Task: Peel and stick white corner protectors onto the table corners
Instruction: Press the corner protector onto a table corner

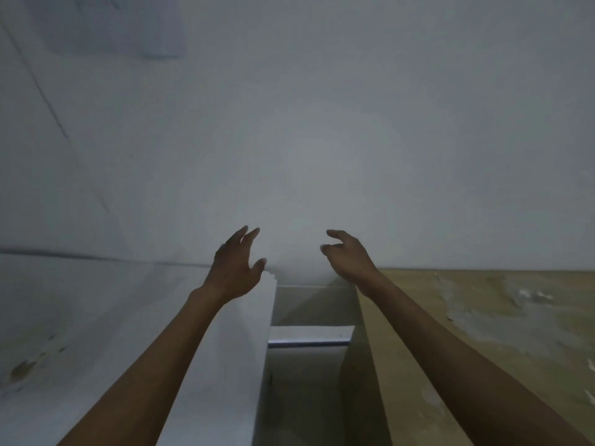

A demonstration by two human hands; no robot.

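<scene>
Both of my arms reach forward toward a plain white wall. My left hand (237, 264) hovers over the far right corner of a white table (96, 317), fingers spread and relaxed, holding nothing. My right hand (349, 257) hangs over the far left corner of a wooden table (483, 333), fingers loosely bent and empty. A small white ridged piece (270, 278) shows at the white table's corner just under my left thumb; whether it is a corner protector I cannot tell.
A narrow gap (309, 381) runs between the two tables, with a white shelf edge (310, 336) visible down inside it. The wooden top carries pale smears at the right. Dark stains mark the white top at the lower left.
</scene>
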